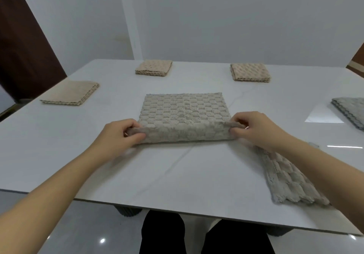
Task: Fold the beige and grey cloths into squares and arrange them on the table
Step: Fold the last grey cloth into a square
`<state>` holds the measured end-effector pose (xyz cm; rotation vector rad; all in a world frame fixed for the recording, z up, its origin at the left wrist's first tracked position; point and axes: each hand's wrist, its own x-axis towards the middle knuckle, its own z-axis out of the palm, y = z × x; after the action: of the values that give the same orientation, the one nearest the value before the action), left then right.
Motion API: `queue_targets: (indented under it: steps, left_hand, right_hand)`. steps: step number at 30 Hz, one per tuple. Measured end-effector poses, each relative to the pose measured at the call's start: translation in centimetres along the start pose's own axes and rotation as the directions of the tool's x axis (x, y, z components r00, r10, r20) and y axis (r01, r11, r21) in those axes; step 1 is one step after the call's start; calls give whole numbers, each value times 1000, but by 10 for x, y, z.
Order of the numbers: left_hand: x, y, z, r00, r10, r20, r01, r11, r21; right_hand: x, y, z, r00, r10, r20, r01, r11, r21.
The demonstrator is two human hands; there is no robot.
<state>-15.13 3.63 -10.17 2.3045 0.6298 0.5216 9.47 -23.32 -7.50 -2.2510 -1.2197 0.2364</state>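
A: Where's the cloth [184, 112] lying?
B: On the middle of the table [177, 175], straight ahead of the person. It's flat except for its near edge, which is raised off the top. Its long axis runs left to right.
A: And the hands?
B: The left hand [118, 133] pinches the near left corner and the right hand [256, 129] the near right one, fingers curled round the edge. Each sits at its own end, so neither is nearer. The cloth lies just beyond them.
A: So which way does the fold go?
B: Away from the person, I'd judge. The near edge goes over to the far edge, with both corners travelling together.
A: Anything else about?
B: Three folded squares [153, 67] on the far and left sides, and a grey square [350, 110] at the right edge. A spare cloth [289, 183] lies near right, partly under the right forearm.
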Motion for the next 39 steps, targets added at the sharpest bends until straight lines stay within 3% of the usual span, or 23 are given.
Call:
queue_targets:
  steps: [3, 7, 13, 21, 27, 32, 35, 37, 39]
  left_hand:
    - [26, 2, -2, 995, -73, -66, 59, 980, -192]
    - [72, 2, 2, 982, -145, -123, 114, 967, -228]
    - [142, -1, 20, 967, -166, -194, 182, 981, 66]
    - [184, -13, 44, 958, -182, -221, 255, 892, 373]
    - [178, -24, 58, 959, -33, -282, 177, 845, 504]
    - [175, -23, 63, 955, -25, -295, 181, 838, 515]
    - [172, -17, 60, 947, 89, -309, 126, 780, 613]
    - [171, -3, 61, 947, 199, -251, -4, 791, 612]
    - [170, 11, 71, 973, 211, -89, -127, 821, 557]
  right_hand:
    - [24, 10, -5, 995, 77, -62, -68, 988, 136]
    - [66, 19, -1, 982, 143, -122, -108, 961, 253]
    - [133, 25, 5, 972, 193, -133, -179, 977, 113]
    - [173, 36, 27, 963, 206, -176, -229, 966, -120]
    - [173, 44, 40, 956, 129, -262, -175, 971, -161]
    - [172, 44, 42, 960, 125, -252, -175, 967, -186]
    - [166, 33, 39, 959, 110, -259, -205, 905, -372]
    - [163, 19, 39, 964, 20, -264, -134, 898, -420]
    - [162, 3, 46, 991, -47, -121, -7, 912, -410]
